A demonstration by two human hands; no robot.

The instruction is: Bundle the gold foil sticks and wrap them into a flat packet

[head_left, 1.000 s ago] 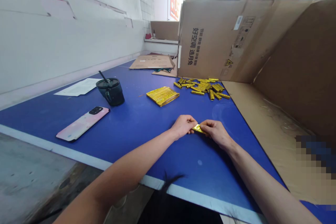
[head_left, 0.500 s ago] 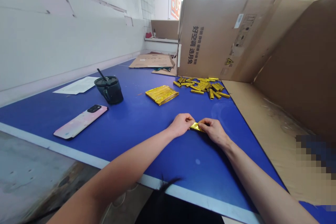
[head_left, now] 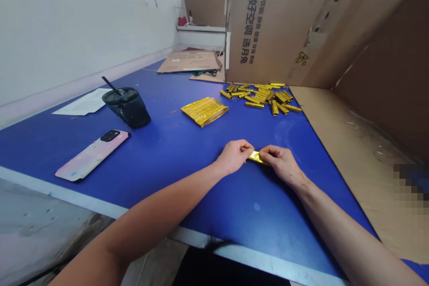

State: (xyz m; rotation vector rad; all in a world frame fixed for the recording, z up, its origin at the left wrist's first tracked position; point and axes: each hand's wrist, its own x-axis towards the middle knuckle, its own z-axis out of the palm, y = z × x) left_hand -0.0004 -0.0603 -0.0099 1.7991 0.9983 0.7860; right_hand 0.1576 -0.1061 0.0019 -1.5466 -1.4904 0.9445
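A small strip of shiny gold foil paper (head_left: 255, 157) lies low over the blue table, pinched at both ends. My left hand (head_left: 233, 156) grips its left end between thumb and fingertips. The right end is held the same way by my right hand (head_left: 280, 161). Fingers cover both ends of the foil, so its full shape is hidden. Beyond my hands sits a flat stack of gold foil sheets (head_left: 205, 111). Farther back to the right, several rolled gold foil pieces (head_left: 263, 96) lie in a loose pile.
On the left are a dark lidded cup with a straw (head_left: 129, 108), a pink phone (head_left: 92, 155) and a white paper sheet (head_left: 82, 102). A large cardboard box (head_left: 278, 22) stands behind the pile. Flat cardboard (head_left: 187, 61) lies at the back of the blue table (head_left: 161, 161).
The head view has tilted down and shifted slightly, so everything appears moved in the picture. Both hands keep their pinch on the foil, with little other change.
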